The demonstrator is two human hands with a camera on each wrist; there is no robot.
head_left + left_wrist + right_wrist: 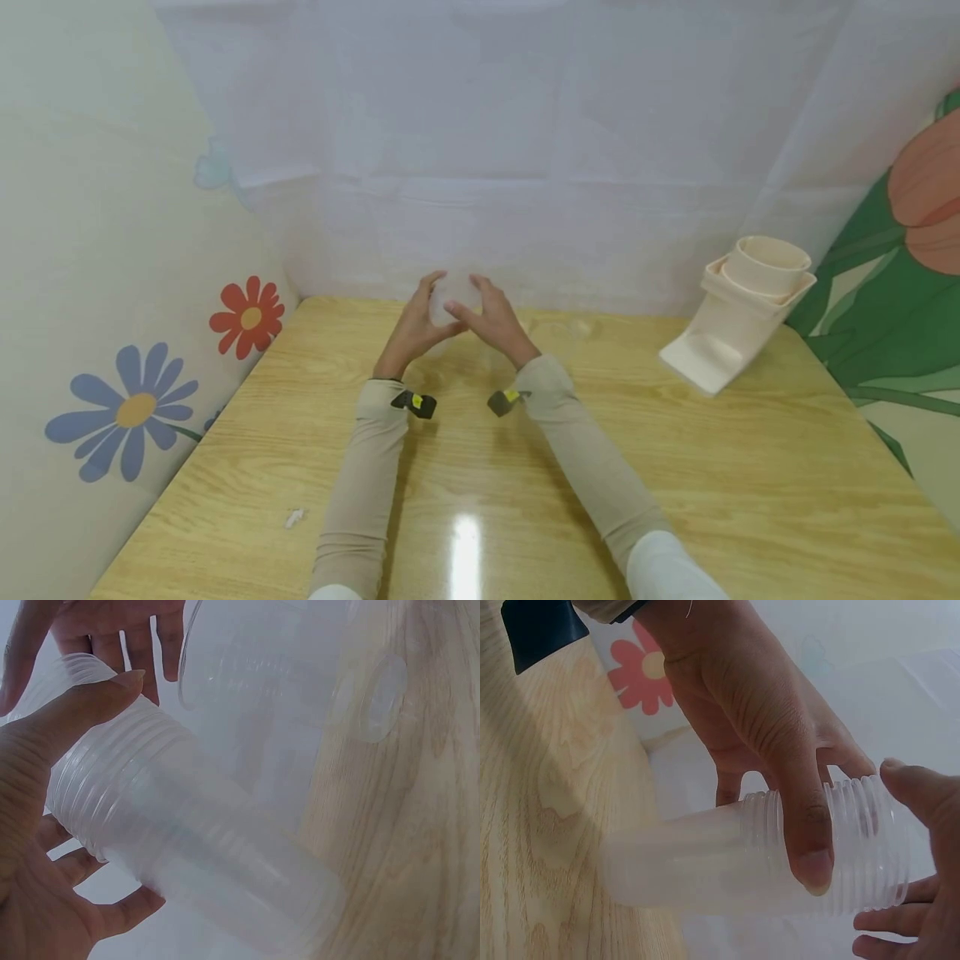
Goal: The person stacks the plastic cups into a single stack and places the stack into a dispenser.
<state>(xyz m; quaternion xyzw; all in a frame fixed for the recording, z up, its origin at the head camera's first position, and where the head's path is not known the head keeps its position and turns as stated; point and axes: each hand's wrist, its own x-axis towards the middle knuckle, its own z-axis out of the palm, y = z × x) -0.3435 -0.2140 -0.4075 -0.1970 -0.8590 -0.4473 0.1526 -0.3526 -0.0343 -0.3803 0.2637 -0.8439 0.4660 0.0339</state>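
A stack of clear plastic cups (217, 825), nested with their ridged rims together, is held in the air near the back edge of the table. The left hand (416, 327) grips it around the rim end; in the right wrist view its thumb (808, 832) crosses the upper side. Facing it, the right hand (498, 321) spreads around the mouth end, its thumb tip (892, 766) right at the outermost rim and its fingers extended. A single clear cup (262, 682) lies on its side beyond the stack; in the head view its faint base (577, 327) shows right of the right hand.
A cream-coloured stand with a round top ring (750, 292) stands at the table's right rear. A small whitish scrap (295, 518) lies on the wooden tabletop (240, 467) at the left front. White cloth (465, 125) hangs behind, and flower-printed cloth (135, 408) borders the left side.
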